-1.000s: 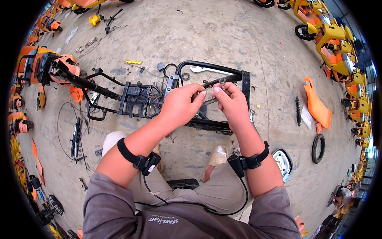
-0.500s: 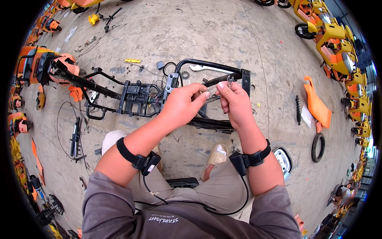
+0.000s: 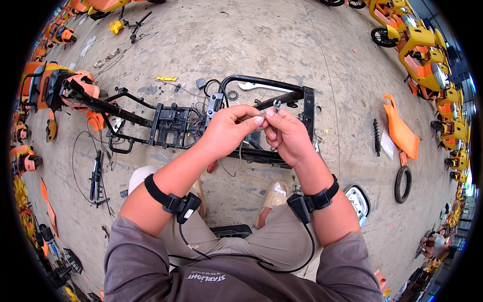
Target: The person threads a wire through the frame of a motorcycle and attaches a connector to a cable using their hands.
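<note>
My left hand point(image 3: 226, 128) is closed in a pinch above the black scooter frame point(image 3: 236, 78), thumb and forefinger pressed on something too small to make out. Fingertip to fingertip with it, my right hand point(image 3: 288, 135) grips a small metal wrench point(image 3: 276, 104), whose forked head sticks up past the thumb. A thin cable point(image 3: 240, 151) hangs below my left hand; whether that hand holds it I cannot tell. The frame lies on the floor, with loose wiring point(image 3: 197, 121) at its middle. My fingers and wrists hide part of its right half.
A large wrench point(image 3: 259, 86) and a sprocket-like ring point(image 3: 233, 94) lie by the frame. To the right are a black shock absorber point(image 3: 377, 137), an orange panel point(image 3: 401, 128) and a tire point(image 3: 402, 184). Yellow scooters point(image 3: 422, 55) line the right side. Another shock absorber point(image 3: 95, 176) lies left.
Both my hands have come slightly left and down, with the wrench now more upright. The hanging cable and a red handle on the floor show beneath my left wrist.
</note>
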A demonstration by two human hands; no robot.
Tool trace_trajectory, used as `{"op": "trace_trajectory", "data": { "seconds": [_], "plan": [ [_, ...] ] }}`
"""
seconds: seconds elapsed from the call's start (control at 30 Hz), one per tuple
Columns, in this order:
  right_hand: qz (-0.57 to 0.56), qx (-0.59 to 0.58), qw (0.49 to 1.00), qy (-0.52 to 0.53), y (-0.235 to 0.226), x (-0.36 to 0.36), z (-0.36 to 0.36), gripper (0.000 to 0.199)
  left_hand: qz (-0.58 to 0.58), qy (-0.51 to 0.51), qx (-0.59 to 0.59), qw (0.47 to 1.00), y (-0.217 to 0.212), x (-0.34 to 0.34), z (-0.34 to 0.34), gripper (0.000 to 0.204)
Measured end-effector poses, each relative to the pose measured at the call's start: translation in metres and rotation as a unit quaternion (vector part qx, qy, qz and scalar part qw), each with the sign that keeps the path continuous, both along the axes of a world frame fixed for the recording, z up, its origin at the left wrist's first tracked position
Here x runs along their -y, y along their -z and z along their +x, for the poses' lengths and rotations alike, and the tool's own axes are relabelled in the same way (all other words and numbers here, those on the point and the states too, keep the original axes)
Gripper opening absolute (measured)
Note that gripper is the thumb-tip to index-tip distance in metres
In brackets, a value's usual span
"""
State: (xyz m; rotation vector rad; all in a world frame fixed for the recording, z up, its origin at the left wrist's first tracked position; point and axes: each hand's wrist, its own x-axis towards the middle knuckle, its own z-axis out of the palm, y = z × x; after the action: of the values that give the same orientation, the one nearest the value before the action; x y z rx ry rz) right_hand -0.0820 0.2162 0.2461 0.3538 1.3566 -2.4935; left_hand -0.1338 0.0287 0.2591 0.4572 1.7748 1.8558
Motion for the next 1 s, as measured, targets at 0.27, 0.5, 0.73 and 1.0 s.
{"op": "trace_trajectory", "data": {
  "seconds": [0.27,0.5,0.73,1.0],
  "plan": [
    [0.158,0.073,0.985,0.003,-0.013,-0.001,0.0,0.016,-0.054,-0.018,0.005,0.998,-0.004,-0.001,0.0,0.021],
    [0.256,0.089,0.962,-0.027,-0.007,0.001,-0.001,0.022,-0.088,-0.037,-0.014,0.995,0.008,-0.002,-0.006,0.022],
    [0.31,0.006,0.948,-0.07,-0.002,0.006,0.002,0.026,-0.138,-0.07,-0.101,0.983,0.016,0.0,-0.005,0.02],
    [0.375,-0.054,0.922,-0.073,0.002,0.0,0.004,0.025,-0.249,-0.052,-0.311,0.916,0.005,-0.001,0.004,0.015]
  ]
}}
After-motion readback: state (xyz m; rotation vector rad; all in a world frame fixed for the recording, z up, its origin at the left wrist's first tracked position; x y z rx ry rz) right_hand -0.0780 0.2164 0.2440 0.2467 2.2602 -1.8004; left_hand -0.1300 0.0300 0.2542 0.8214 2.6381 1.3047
